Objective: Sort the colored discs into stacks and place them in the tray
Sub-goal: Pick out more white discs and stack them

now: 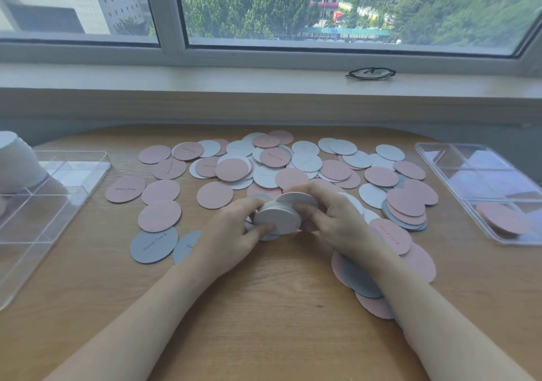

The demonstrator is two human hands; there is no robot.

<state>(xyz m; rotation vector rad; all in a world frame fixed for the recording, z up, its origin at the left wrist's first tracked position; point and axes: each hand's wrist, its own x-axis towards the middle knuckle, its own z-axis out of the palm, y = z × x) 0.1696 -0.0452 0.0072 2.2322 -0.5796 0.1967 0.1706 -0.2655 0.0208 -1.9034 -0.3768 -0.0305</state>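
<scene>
Pink, white and grey paper discs lie scattered over the wooden table, thickest in a heap of loose discs at the back middle. Between both hands I hold a stack of white discs, tilted on edge just above the table. My left hand grips its left and front rim; my right hand grips its right side. A clear compartment tray at the right holds a pink stack in its near compartment. A second clear tray stands at the left.
A white rounded object sits over the left tray's far corner. Two grey discs lie left of my left wrist. Pink and grey discs lie under my right forearm. Glasses rest on the window sill behind the table.
</scene>
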